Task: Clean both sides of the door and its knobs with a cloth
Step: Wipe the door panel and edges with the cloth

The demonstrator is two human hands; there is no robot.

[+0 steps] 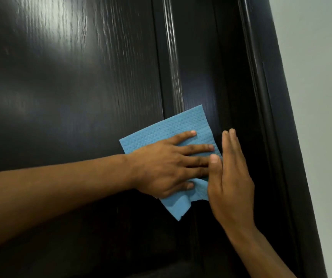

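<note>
Here the blue cloth lies flat against the dark door, across the seam where the wide grained panel meets the glossy vertical moulding to its right. Its top corner points up along that moulding and its lower corner hangs loose below my palm. My left hand comes in from the left and presses the cloth to the wood with straight, spread fingers; nothing is curled round it, the flat of the hand alone pins it. My right hand rises from below right, also flat and open, its fingers together and pointing up, lying on the door just beside the cloth; its thumb touches the tips of my left fingers and covers the cloth's right edge.

I judge this to be the wiping of one face of the door, somewhere in its middle height. No knob shows in this view, so I cannot say whether the knobs have been done, and the other side is out of sight.

The next move, as I see it, calls for keeping flat pressure and sliding the cloth along the moulding's groove, where dust would gather, while the right hand steadies the door. The loose lower corner could fold under, so I would flatten it first.

Beyond the door's dark edge stands a pale wall.
</note>
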